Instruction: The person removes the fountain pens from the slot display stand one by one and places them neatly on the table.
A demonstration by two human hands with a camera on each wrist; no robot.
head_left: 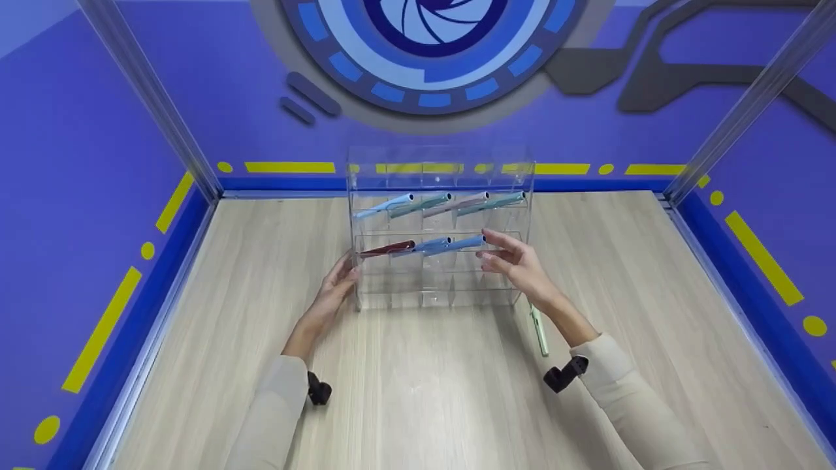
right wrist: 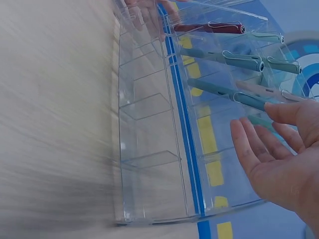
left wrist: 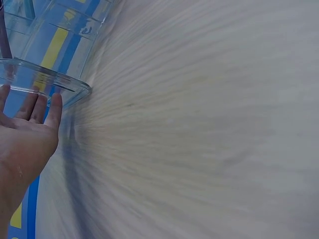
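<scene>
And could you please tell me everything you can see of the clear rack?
The rack looks like clear plastic, with thin dividers and rows one above another. It stands upright on the table. Four pens slant across one row, three pens the row below. The left hand seems to touch its left side; the right hand is at the rightmost lower pen.

Glossy, clear plastic rack (head_left: pixel 437 282)

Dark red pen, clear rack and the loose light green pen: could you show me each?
Dark red pen (right wrist: pixel 207 28): right wrist view, mid-length.
Clear rack (head_left: pixel 405 299): head view, lower front wall.
Light green pen (head_left: pixel 539 333): head view, mid-length.
</scene>
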